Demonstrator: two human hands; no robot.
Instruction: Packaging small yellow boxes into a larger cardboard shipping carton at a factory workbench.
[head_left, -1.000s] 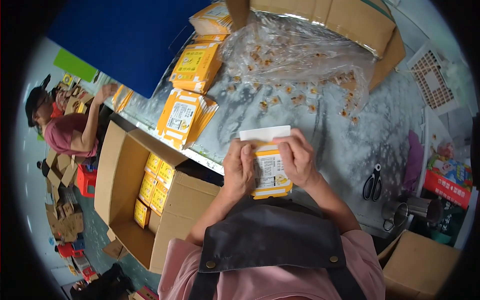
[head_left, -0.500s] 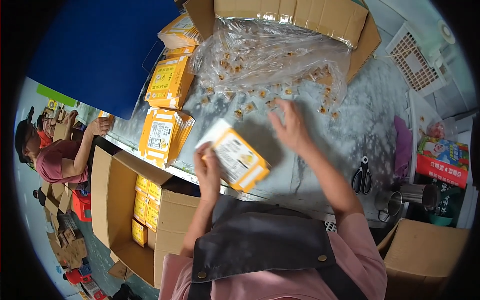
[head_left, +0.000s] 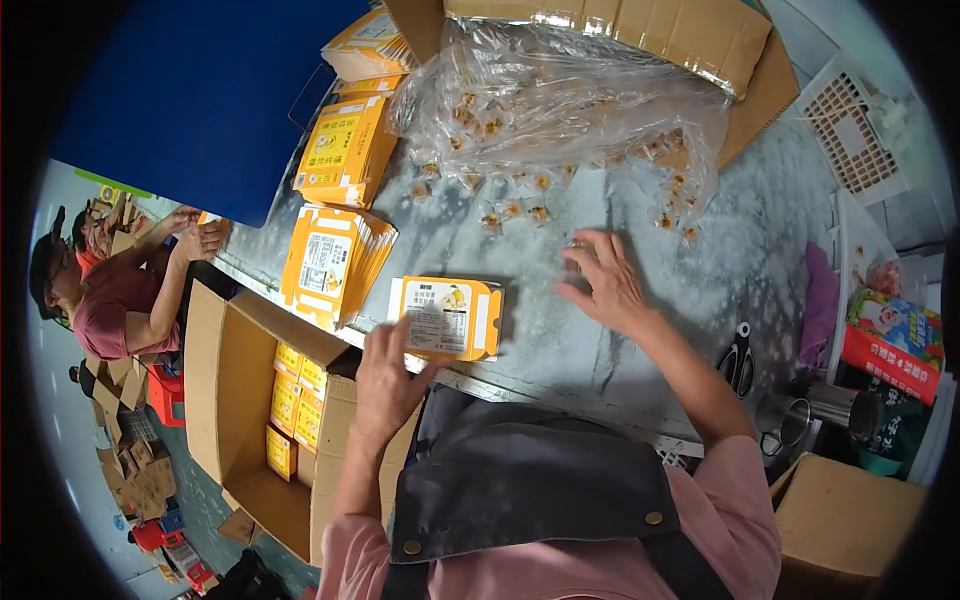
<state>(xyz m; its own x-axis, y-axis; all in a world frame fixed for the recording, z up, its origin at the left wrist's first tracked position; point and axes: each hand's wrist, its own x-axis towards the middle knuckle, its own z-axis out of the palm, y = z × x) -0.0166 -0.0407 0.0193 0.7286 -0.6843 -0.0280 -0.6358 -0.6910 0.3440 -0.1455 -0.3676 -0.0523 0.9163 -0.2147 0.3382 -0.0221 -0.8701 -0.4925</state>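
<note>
A small yellow carton (head_left: 447,317) with a white label lies flat on the grey table (head_left: 740,260) near its front edge. My left hand (head_left: 388,378) rests on the table edge with its fingers touching the carton's near corner. My right hand (head_left: 604,281) is spread flat on the table to the right of the carton, holding nothing. Beyond it lie several small wrapped sweets (head_left: 520,208) spilling from a clear plastic bag (head_left: 560,100).
Stacks of flat yellow cartons (head_left: 335,262) lie at the left. An open cardboard box (head_left: 250,420) with filled yellow cartons stands below the table. A large cardboard box (head_left: 640,30) sits at the back. Black scissors (head_left: 738,360), a white basket (head_left: 855,125) and another person (head_left: 120,290) are nearby.
Both hands held the carton upright, then the left hand laid it flat on the table. The right hand let go and moved out toward the sweets.
</note>
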